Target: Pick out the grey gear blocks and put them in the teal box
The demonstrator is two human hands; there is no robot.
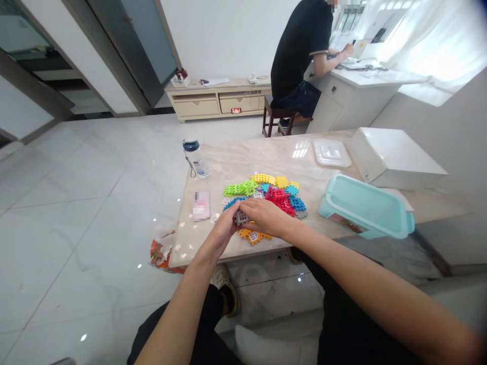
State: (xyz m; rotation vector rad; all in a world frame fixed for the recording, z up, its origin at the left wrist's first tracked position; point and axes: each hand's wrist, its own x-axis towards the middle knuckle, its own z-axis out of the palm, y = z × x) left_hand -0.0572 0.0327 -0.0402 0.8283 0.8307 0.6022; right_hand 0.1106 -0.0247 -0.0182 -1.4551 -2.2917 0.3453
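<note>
My left hand (223, 227) and my right hand (265, 218) meet above the near edge of a marble table (243, 162). Between my fingers is a small grey waffle-shaped plastic block (241, 218), held by both hands. Right in front of them lies a heap of interlocking plastic blocks (279, 195) in green, yellow, red and blue. Orange blocks (252, 235) lie just below my hands, partly hidden by them. Part of the grey block is covered by my fingers.
A water bottle (196, 159) and a blurred card (201, 205) stand left of the blocks. A teal plastic tray (365, 207), a clear lid (332, 152) and a white box (395, 157) occupy the right. A seated person (300, 66) works at a far desk.
</note>
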